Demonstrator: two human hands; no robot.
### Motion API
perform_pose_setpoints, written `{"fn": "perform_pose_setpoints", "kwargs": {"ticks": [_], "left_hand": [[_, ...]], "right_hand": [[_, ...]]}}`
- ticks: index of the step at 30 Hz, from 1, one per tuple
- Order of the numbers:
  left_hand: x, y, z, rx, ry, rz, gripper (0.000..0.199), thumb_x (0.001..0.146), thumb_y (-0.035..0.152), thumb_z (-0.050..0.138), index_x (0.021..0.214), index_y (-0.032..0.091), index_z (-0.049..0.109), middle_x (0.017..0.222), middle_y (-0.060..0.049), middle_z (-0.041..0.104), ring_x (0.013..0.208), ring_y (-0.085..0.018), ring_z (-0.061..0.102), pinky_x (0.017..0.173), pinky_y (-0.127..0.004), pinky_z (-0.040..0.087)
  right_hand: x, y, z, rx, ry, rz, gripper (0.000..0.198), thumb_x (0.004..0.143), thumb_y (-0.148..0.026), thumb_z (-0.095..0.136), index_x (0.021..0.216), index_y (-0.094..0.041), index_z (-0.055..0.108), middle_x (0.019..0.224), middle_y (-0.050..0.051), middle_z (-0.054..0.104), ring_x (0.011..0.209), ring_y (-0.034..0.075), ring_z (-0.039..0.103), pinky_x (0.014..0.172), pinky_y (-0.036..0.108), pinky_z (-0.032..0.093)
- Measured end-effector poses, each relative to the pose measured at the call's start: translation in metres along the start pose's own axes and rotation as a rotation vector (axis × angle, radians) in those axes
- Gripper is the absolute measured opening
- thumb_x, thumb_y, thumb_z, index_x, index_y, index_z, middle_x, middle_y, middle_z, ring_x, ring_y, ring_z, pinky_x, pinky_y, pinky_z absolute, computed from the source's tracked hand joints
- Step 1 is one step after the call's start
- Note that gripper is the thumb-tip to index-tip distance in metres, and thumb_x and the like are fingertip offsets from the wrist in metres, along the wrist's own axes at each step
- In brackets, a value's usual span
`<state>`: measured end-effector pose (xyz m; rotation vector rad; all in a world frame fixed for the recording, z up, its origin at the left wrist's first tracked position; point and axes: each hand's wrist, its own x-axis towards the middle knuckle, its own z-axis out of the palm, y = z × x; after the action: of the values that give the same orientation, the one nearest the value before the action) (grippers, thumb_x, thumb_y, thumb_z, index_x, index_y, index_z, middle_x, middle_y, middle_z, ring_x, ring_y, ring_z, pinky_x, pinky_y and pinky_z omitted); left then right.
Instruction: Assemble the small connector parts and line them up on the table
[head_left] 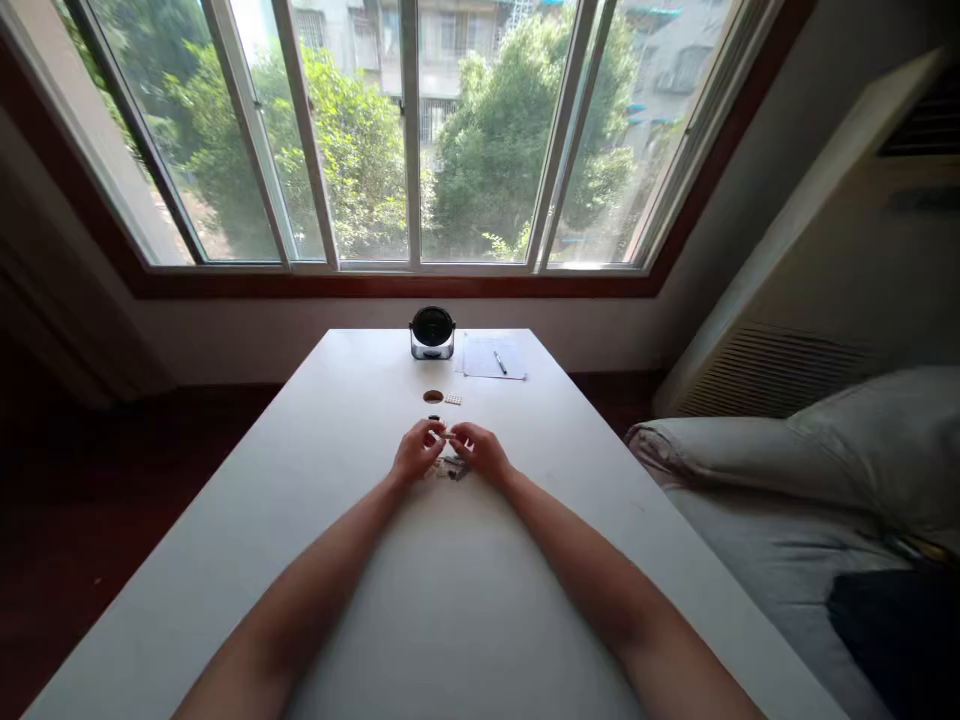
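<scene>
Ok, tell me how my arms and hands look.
The left arm and right arm are bare as far as shown: no sleeve, watch or bracelet. The left hand and right hand wear no gloves; they look too small to rule out rings.

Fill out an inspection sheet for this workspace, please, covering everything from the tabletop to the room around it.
Surface: white table
Job's things: small light piece, being held; small loose pieces, too tiny to identify
Clutter: black round device; paper with pen on it
Hands: left hand and right hand close together, fingertips on the small light piece
Cables: nothing seen
Surroundings: window beyond, sofa on the right
</scene>
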<state>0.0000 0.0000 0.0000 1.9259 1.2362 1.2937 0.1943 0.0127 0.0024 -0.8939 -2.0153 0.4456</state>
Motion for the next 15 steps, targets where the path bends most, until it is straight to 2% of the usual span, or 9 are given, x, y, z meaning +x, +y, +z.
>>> {"fn": "perform_pose_setpoints", "kwargs": {"ticks": [7,15], "left_hand": [[-0.001,0.005,-0.001,-0.002,0.001,0.007,0.019,0.086,0.028,0.062,0.104,0.021,0.064,0.096,-0.004,0.068,0.074,-0.014,0.063,0.07,-0.028,0.053],[-0.002,0.011,-0.002,0.052,0.003,-0.017,0.021,0.09,0.038,0.06,0.1,0.021,0.067,0.091,-0.004,0.069,0.075,-0.015,0.062,0.071,-0.027,0.051]], "right_hand": [[0.0,0.001,0.0,0.01,-0.003,0.029,0.017,0.092,-0.033,0.059,0.105,-0.023,0.065,0.083,0.001,0.068,0.068,0.014,0.061,0.068,0.028,0.052],[-0.001,0.001,0.0,0.012,-0.013,0.005,0.017,0.09,-0.027,0.06,0.106,-0.025,0.063,0.089,0.001,0.068,0.071,0.014,0.062,0.071,0.029,0.053]]}}
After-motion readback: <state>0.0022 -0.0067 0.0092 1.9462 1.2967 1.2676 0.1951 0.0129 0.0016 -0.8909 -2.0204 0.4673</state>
